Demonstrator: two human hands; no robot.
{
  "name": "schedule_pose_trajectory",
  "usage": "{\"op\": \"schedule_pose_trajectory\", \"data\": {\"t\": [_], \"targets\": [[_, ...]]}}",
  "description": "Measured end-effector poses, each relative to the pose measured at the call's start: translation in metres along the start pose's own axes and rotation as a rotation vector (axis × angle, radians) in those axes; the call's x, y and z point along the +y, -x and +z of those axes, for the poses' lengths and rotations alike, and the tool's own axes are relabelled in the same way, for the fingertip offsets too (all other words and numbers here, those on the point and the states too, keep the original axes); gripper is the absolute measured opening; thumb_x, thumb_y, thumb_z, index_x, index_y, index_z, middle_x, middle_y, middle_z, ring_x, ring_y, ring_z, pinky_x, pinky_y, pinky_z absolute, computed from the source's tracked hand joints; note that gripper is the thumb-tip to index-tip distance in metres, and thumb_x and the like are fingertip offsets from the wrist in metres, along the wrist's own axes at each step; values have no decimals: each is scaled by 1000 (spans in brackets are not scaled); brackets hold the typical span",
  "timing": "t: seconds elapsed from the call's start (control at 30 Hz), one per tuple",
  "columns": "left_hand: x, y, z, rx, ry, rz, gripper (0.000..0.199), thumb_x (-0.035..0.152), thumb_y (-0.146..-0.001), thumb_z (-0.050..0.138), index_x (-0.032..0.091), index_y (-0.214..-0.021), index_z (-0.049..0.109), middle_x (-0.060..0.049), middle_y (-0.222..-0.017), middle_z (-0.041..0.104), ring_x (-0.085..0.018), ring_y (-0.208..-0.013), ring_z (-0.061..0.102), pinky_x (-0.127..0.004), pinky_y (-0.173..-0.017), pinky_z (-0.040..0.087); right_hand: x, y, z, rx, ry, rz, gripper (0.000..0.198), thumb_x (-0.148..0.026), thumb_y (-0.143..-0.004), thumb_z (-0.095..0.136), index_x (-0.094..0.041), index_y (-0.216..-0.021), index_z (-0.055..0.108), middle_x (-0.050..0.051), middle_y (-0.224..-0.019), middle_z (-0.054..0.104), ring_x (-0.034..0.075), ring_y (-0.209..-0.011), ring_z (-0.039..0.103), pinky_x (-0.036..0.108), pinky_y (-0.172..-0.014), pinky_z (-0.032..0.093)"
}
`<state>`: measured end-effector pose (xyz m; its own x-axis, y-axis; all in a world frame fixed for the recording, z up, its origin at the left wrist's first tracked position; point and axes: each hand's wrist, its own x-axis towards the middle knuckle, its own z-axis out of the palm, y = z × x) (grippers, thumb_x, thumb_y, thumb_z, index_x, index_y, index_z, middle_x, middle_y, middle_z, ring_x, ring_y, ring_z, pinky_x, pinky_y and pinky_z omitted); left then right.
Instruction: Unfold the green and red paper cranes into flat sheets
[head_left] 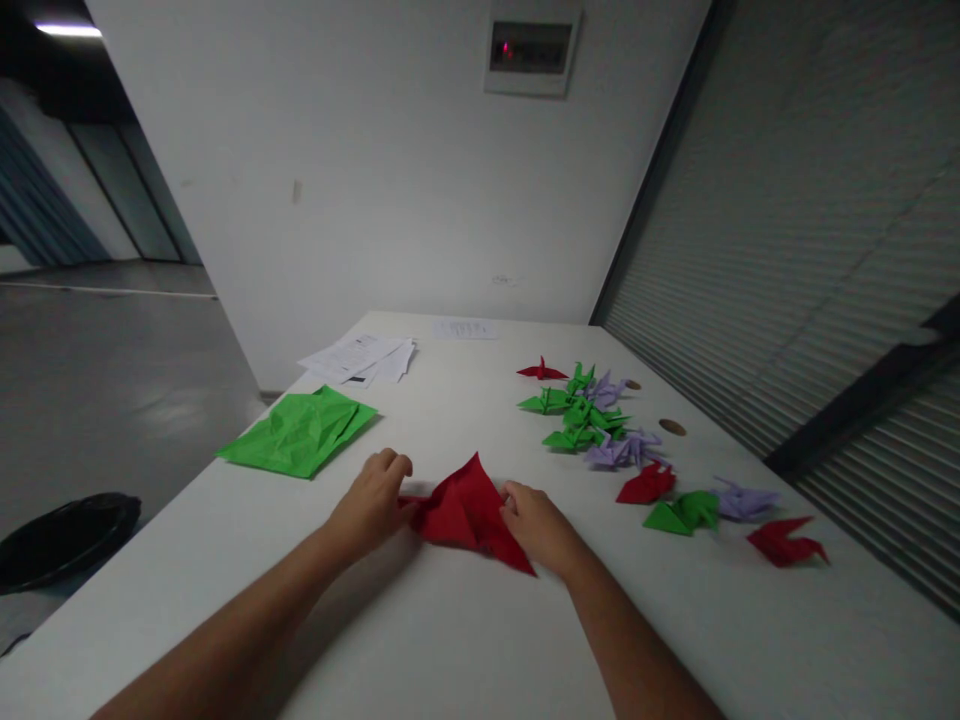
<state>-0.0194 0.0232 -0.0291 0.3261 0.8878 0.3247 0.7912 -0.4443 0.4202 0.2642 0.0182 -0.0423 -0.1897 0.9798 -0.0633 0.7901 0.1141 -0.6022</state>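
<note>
A partly folded red paper [466, 512] lies on the white table [450, 640] in front of me. My left hand [373, 503] pinches its left corner, fingers curled onto the paper. My right hand [538, 526] presses on its right side, fingertips on the fold. The paper forms a pointed shape with its tip raised toward the far side.
Several folded paper cranes in green [577, 412], purple [626, 450] and red [786, 543] lie at the right. A crumpled green sheet [301, 431] sits at the left, white printed papers [364, 358] behind it. A dark round object [67, 535] lies on the floor at the left.
</note>
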Motion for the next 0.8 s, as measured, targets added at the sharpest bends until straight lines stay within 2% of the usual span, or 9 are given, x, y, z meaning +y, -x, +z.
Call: {"op": "schedule_pose_trajectory", "data": {"t": [0.07,0.13,0.23,0.3,0.43,0.5,0.57,0.67,0.8], "targets": [[16,6,-2,118,21,164,11,13,-89,59,19,-98,61,-11,-107,62,-26,-103,57,-42,-90,49,-2,-2,4,7,67,34,18,-7,-86,53,-18,-80,66,3,-76,71,15,-68,60,25,-61,28],[33,10,-6,46,94,331,24,17,-92,60,20,-116,60,-13,-120,62,-26,-112,56,-42,-97,48,-4,-4,7,11,105,64,18,-8,-85,54,-17,-77,66,5,-78,73,16,-70,62,26,-61,28],[48,10,-8,11,-2,417,57,30,-88,73,22,-140,50,-15,-144,56,-33,-129,48,-47,-102,43,-6,-4,9,16,112,85,16,-11,-86,55,-18,-79,67,6,-83,75,18,-76,64,26,-64,30],[48,7,-5,-29,-173,468,54,28,-92,71,28,-143,51,-12,-147,56,-35,-133,44,-48,-97,40,-7,-4,11,15,112,83,16,-13,-89,54,-19,-82,67,7,-85,75,18,-76,65,27,-65,31],[38,1,3,-150,-371,545,10,28,-101,60,26,-106,69,-8,-107,72,-28,-109,55,-43,-84,35,-6,-5,13,73,144,57,17,-12,-92,50,-18,-88,66,10,-92,74,20,-83,66,27,-71,36],[33,0,4,-158,-403,517,15,30,-102,59,23,-93,68,-7,-94,70,-26,-98,56,-42,-80,34,-4,-6,13,100,132,42,17,-10,-92,49,-16,-90,65,12,-100,74,20,-92,66,27,-78,38],[31,-1,3,-150,-412,463,14,29,-101,59,22,-93,68,-8,-91,70,-26,-94,55,-41,-77,33,0,-7,14,96,93,48,16,-10,-92,50,-16,-89,65,13,-101,74,21,-94,66,27,-80,39],[29,0,2,-173,-389,395,12,24,-100,60,21,-91,68,-8,-87,70,-26,-91,56,-40,-75,33,7,-10,15,75,26,92,15,-13,-92,52,-17,-87,66,8,-92,74,20,-86,66,26,-75,40],[25,1,2,-229,-348,384,14,19,-97,61,21,-85,67,-7,-82,69,-25,-86,55,-40,-73,33,15,-14,14,103,-24,145,15,-14,-91,53,-18,-84,66,6,-88,75,18,-79,65,24,-67,39]]}}
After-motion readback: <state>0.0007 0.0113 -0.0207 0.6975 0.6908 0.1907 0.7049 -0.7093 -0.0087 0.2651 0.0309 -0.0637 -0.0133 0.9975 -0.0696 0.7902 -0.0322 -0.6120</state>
